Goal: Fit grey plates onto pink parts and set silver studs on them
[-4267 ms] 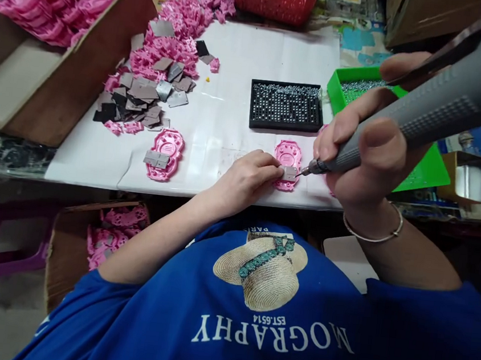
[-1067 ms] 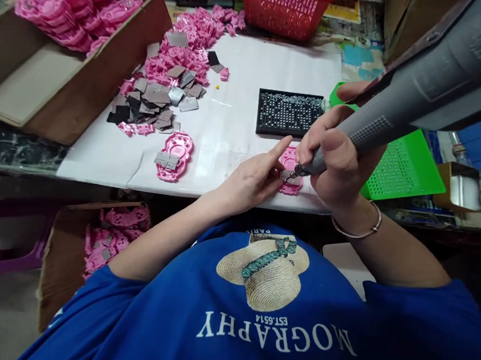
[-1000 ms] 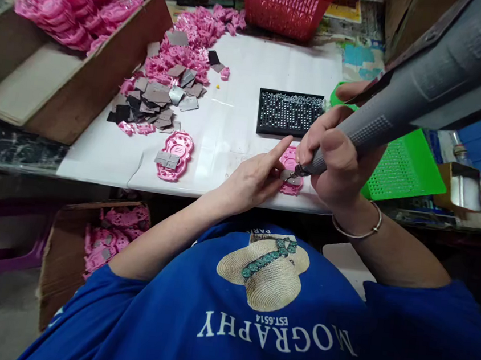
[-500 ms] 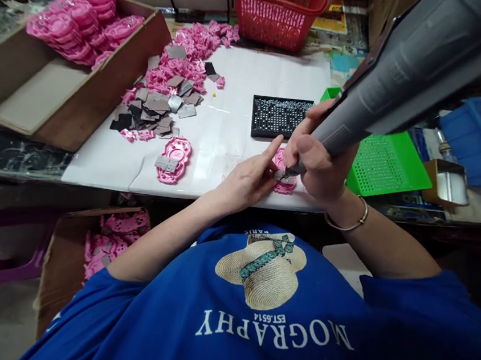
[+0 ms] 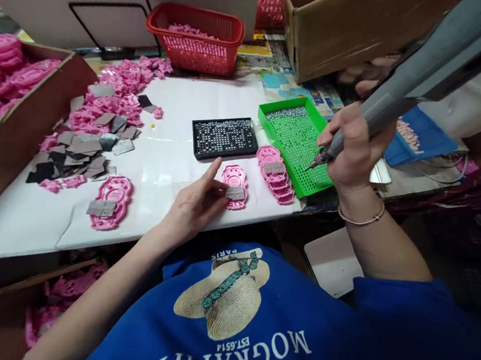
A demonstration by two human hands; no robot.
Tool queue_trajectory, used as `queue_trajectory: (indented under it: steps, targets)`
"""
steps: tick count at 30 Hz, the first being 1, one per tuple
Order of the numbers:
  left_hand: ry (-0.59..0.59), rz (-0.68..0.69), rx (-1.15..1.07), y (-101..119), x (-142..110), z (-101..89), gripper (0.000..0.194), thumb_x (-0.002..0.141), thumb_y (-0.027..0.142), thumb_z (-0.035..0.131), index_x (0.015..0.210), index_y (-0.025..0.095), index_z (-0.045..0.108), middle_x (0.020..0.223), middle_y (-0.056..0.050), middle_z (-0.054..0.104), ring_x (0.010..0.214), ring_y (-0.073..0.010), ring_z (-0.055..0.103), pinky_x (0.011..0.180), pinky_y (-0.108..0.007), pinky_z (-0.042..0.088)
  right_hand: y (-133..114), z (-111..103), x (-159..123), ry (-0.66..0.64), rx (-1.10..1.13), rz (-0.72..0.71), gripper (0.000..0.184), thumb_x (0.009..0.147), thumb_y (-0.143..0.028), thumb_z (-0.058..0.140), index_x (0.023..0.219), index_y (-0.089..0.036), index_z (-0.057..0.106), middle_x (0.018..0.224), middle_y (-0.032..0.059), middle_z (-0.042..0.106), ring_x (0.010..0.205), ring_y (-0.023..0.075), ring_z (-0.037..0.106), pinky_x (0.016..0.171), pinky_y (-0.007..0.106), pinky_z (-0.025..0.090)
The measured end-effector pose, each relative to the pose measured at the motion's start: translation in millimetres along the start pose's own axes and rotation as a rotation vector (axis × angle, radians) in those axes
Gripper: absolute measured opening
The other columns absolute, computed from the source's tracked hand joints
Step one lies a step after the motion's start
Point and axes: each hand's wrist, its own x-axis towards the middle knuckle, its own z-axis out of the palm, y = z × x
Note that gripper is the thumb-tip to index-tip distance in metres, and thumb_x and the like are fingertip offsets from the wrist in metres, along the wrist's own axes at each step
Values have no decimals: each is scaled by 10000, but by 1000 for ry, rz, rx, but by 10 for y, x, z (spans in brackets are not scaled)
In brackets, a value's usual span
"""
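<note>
My left hand [image 5: 192, 206] rests at the left edge of a pink plastic part [image 5: 235, 176], its fingertips against a small grey metal plate [image 5: 235, 193] on that part. One finger points away from the others. In my right hand [image 5: 356, 143] is a grey electric screwdriver [image 5: 377, 105], gripped near its nose. Its bit hangs over the green perforated tray [image 5: 268, 113], which holds many small screws. Left of this tray, a stack of pink parts [image 5: 274, 160] lies fanned, a grey plate on top. A black perforated tray [image 5: 196, 146] of screws stands behind my left hand.
Another pink part [image 5: 114, 189] with a grey plate lies to the left. Beyond it are heaped grey plates [image 5: 83, 146] and small pink pieces [image 5: 126, 76]. A cardboard box [image 5: 23, 117] borders the left; a red basket [image 5: 194, 52] and large carton [image 5: 333, 35] stand behind.
My right hand has lifted the screwdriver off the pink part and moved it right, over the green tray. My left hand stays by the part. The camera view has turned right.
</note>
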Motion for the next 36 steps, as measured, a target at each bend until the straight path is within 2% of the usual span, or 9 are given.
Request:
queue_trajectory:
  steps: [5, 8, 11, 16, 19, 25, 31, 36]
  targets:
    - [-12, -13, 34, 26, 4, -28, 753, 917, 239, 599, 1560, 290, 210, 1053, -30, 700, 856, -126, 694, 833, -278, 583, 148, 8, -76, -20, -17, 34, 392, 752, -494, 763, 1050, -333, 565, 616, -81, 509, 409, 108, 471, 404, 293, 396]
    - [-15, -20, 44, 39, 8, -42, 752, 919, 240, 602, 1558, 298, 211, 1043, -25, 704, 834, -118, 694, 807, -264, 588, 157, 63, -72, -30, -3, 76, 425, 747, -516, 763, 1051, -316, 543, 624, -81, 513, 421, 103, 490, 414, 291, 426]
    - [-18, -28, 47, 45, 10, -44, 757, 914, 254, 613, 1557, 292, 214, 1049, -32, 707, 828, -119, 694, 794, -263, 591, 153, 104, -67, -33, 21, 122, 472, 715, -535, 782, 1029, -298, 521, 612, -83, 510, 409, 104, 496, 384, 287, 409]
    - [-19, -51, 42, 42, 8, -30, 748, 917, 256, 607, 1555, 290, 219, 1039, -32, 707, 835, -123, 695, 819, -285, 592, 203, 130, -78, -41, -27, 190, 517, 676, -611, 773, 1016, -329, 503, 622, -80, 515, 420, 117, 491, 390, 305, 416]
    - [-17, -50, 26, 40, 6, -29, 750, 917, 256, 603, 1556, 307, 212, 1050, -26, 706, 844, -126, 696, 830, -294, 593, 286, 124, -84, -26, -17, 168, 545, 655, -648, 767, 1007, -334, 492, 632, -80, 495, 406, 115, 461, 393, 314, 414]
    - [-22, -57, 30, 49, 7, -33, 749, 917, 271, 601, 1557, 300, 213, 1063, -31, 707, 858, -137, 697, 833, -294, 591, 399, 105, -101, -75, -54, 74, 470, 751, -619, 710, 1042, -329, 482, 635, -74, 482, 409, 119, 460, 399, 310, 408]
    - [-18, -42, 3, 40, 10, -23, 761, 912, 253, 598, 1562, 270, 204, 1046, -39, 699, 842, -125, 683, 826, -274, 577, 332, 115, -67, -43, -42, 20, 430, 757, -568, 728, 1056, -340, 517, 612, -87, 488, 393, 115, 438, 379, 296, 367]
    - [0, -53, -71, 26, 24, 0, 781, 894, 235, 611, 1564, 244, 210, 1040, -53, 700, 821, -123, 671, 805, -260, 558, 67, 184, 61, -47, 1, -2, 359, 762, -491, 746, 1035, -326, 583, 601, -73, 498, 426, 108, 449, 398, 284, 374]
